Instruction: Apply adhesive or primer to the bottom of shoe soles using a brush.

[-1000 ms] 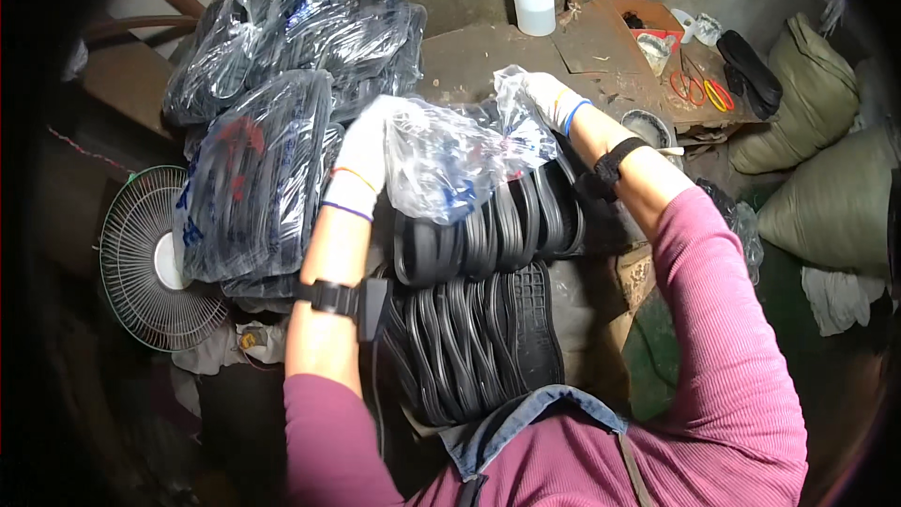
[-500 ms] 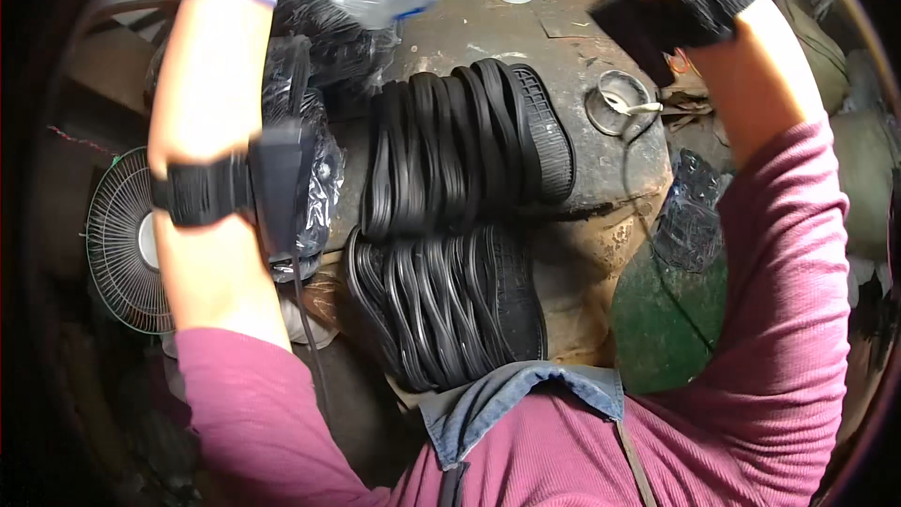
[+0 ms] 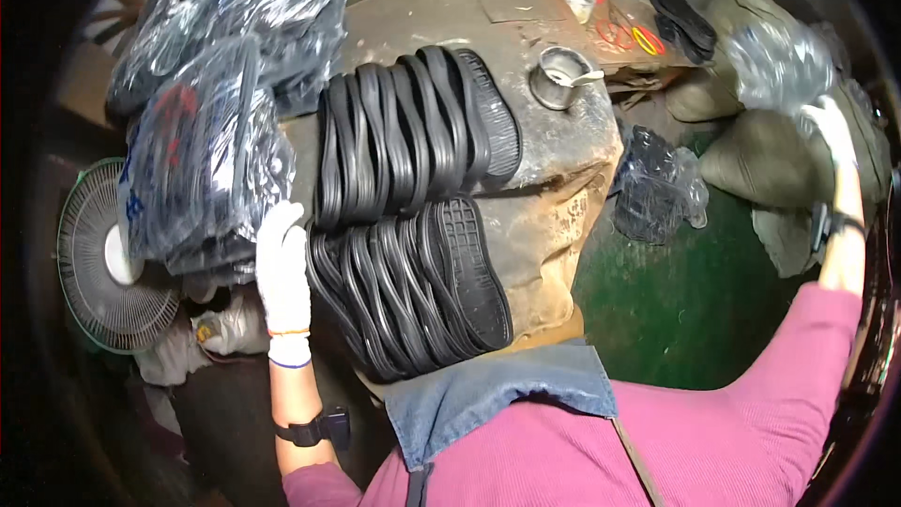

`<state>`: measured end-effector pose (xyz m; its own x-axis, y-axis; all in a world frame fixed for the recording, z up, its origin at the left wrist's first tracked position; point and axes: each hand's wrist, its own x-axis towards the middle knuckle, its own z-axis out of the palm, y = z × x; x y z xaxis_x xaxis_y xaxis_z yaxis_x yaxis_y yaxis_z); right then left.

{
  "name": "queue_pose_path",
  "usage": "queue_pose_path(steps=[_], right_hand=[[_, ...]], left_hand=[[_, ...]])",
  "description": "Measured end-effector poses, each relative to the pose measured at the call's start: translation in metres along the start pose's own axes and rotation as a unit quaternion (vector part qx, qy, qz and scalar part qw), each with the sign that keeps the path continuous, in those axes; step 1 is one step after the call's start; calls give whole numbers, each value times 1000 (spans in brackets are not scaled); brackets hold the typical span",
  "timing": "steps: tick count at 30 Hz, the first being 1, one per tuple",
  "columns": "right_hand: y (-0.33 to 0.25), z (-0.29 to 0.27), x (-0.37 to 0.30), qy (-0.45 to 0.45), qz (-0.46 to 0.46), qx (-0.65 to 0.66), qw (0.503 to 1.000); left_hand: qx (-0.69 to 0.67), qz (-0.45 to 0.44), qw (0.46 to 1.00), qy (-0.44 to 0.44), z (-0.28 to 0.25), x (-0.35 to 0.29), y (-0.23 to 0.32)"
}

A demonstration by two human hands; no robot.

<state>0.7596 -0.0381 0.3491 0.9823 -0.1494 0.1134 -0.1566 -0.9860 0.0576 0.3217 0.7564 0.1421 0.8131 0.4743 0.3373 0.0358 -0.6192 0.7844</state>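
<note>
Two rows of black shoe soles stand on edge in front of me, a far row [image 3: 404,136] and a near row [image 3: 413,286]. My left hand [image 3: 283,268], in a white glove, rests at the left end of the near row with its fingers stretched out. Beside its fingertips lies a clear plastic bag packed with black soles [image 3: 206,155]. Far out to the right, my gloved right hand [image 3: 831,127] grips a crumpled clear plastic bag [image 3: 779,66], though its fingers are small in view.
More bagged soles [image 3: 272,9] are piled at the back left, above a fan [image 3: 117,253]. A metal cup [image 3: 560,80] with a handled tool stands on the worn work table [image 3: 554,155]. Scissors [image 3: 646,40] lie behind it. Dark plastic bags [image 3: 657,188] and olive sacks [image 3: 770,160] sit at right.
Both arms were raised forward, with the clear bag at the top. My left hand has come down beside the soles; my right has swung far right with the bag. The view has shifted.
</note>
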Motion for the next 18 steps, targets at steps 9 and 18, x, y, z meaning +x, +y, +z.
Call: queue_pose_path(steps=[9,18], right_hand=[[-221,74,-213,24,-542,-48,839],[-393,197,-409,-257,-424,374,784]], left_hand=[[-281,-432,850,108,-18,-133,-76],[-330,-441,834,24,5,-159,-63]])
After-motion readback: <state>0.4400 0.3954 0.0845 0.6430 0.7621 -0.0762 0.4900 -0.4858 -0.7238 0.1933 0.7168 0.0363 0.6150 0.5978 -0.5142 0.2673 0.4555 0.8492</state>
